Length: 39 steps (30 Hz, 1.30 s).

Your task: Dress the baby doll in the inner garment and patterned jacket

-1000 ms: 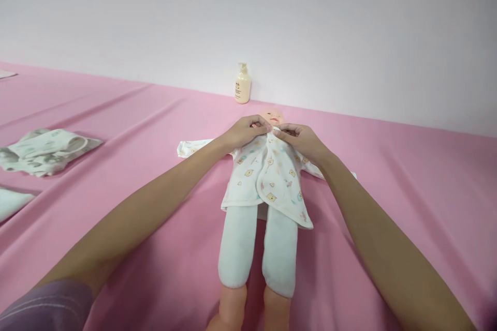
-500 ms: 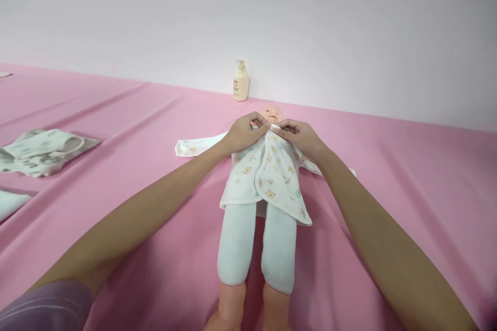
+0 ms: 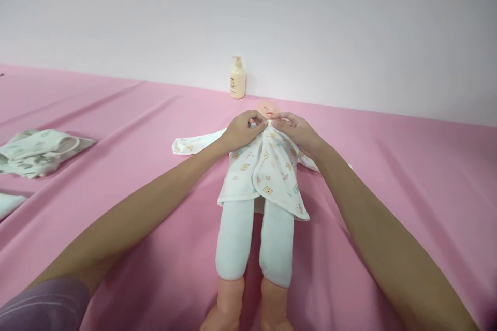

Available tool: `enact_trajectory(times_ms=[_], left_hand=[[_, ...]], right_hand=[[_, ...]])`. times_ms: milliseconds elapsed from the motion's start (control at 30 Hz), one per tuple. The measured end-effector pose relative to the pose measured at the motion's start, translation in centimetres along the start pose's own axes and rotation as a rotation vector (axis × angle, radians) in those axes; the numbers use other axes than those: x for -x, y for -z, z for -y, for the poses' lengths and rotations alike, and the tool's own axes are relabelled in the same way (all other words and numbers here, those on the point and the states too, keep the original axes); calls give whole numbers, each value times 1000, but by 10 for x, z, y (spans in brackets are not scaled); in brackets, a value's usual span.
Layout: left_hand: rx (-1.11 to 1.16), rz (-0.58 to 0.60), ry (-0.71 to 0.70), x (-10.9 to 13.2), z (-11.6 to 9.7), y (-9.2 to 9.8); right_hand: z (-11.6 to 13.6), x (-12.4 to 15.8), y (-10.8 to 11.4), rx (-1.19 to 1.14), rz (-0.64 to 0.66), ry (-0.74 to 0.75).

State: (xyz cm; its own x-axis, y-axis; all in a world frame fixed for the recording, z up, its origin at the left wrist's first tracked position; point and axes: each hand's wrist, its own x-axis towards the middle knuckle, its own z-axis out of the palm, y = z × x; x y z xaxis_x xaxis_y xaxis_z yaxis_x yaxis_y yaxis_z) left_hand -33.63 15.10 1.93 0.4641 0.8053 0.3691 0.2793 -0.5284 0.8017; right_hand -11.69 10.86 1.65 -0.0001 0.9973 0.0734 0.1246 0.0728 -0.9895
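Observation:
A baby doll [image 3: 268, 109] lies on its back, its head away from me and its legs toward me. It wears a white baby jacket [image 3: 272, 176] printed with small bears, whose front edges overlap down the chest. White trousers [image 3: 235, 240] cover the legs to about mid-shin. At the neckline my left hand [image 3: 244, 128] pinches the collar from the left. My right hand [image 3: 295, 132] grips the collar from the right, its fingertips close to the left ones. The fastening between the fingertips is too small and covered to make out.
A cream pump bottle [image 3: 237, 80] stands beyond the doll's head, near the white wall [image 3: 349, 31]. Folded printed clothes [image 3: 42, 151] lie at the left, with a white cloth [image 3: 10, 204] below them. A pink sheet [image 3: 147, 264] with creases covers the surface.
The right index finger has straightened somewhat, and the collar edge between the hands sits lower and more hidden. The whole view has shifted slightly.

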Motion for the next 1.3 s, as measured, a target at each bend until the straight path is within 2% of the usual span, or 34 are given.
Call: enact_trajectory(times_ms=[133, 367, 533, 733, 867, 1067, 1133, 1200, 1300], left_hand=[[52, 24, 91, 0, -4, 2], [100, 77, 149, 0, 1, 9], [22, 111, 91, 0, -2, 13], [-145, 145, 11, -1, -4, 19], [-129, 87, 10, -6, 0, 14], [-116, -125, 111, -10, 1, -6], [-117, -183, 90, -4, -1, -8], [-132, -220, 33, 10, -6, -5], [-181, -182, -131, 52, -19, 9]], right_hand=[[2, -1, -3, -20, -28, -28], [2, -2, -3, 77, -4, 43], [10, 5, -1, 159, -2, 58], [11, 6, 2, 491, -72, 205], [1, 1, -3, 576, -170, 328], [-8, -3, -17, 700, -415, 444], [0, 4, -23, 735, -463, 464], [13, 23, -29, 750, -434, 473], [33, 75, -41, 771, -207, 496]])
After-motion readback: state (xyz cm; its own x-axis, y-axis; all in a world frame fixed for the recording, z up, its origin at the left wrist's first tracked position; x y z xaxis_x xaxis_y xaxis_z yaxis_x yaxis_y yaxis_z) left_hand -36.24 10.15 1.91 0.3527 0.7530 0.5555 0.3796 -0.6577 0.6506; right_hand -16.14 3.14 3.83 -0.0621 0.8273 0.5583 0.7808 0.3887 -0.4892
